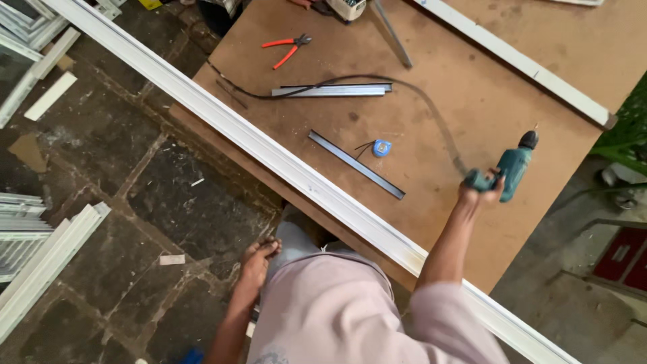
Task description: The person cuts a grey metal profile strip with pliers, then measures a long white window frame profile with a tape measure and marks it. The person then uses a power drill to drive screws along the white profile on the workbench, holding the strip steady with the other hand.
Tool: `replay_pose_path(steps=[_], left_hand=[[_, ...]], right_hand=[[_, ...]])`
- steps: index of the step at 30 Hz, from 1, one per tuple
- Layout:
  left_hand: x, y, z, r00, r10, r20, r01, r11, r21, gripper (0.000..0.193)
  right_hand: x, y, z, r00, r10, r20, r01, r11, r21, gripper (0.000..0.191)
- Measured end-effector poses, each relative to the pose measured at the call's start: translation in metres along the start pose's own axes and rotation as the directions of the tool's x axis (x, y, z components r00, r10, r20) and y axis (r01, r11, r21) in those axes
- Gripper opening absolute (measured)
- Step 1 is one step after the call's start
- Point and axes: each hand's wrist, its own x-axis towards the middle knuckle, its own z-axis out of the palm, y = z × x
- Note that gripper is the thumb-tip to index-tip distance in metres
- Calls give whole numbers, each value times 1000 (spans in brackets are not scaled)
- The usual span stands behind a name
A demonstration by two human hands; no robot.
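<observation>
Right hand clamped on teal drill, resting on surface. Left hand loosely curled, empty, at thigh. Step, judged: setting drill down or taking it up; white frame rail unheld.

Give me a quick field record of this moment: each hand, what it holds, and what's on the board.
Right hand: gripping a teal power drill, resting on the brown board
Left hand: low by the leg, over the stone floor; whether it holds anything cannot be told
Long white frame profile: runs diagonally along the board's near edge
On board: black cord to the drill, red-handled pliers, blue tape measure, two grey metal strips
</observation>
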Motion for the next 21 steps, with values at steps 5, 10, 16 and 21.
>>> replay_pose_path(steps=[5,10,16,21], left_hand=[[8,55,15,993,90,81,-97,991,89,23],[20,91,62,950,175,259,-277,856,438,20],[32,43,108,833,-181,523,-251,719,648,20],[20,-17,118,663,-412,625,-185,720,670,19]], right_hand=[[-178,-40,20,977,10,212,92,880,-467,60],[-289,-84,64,954,248,170,17,519,-855,88],[-376,-61,25,911,380,-162,-160,-38,-986,82],[-442,-57,6,935,258,-244,-237,-58,-970,78]])
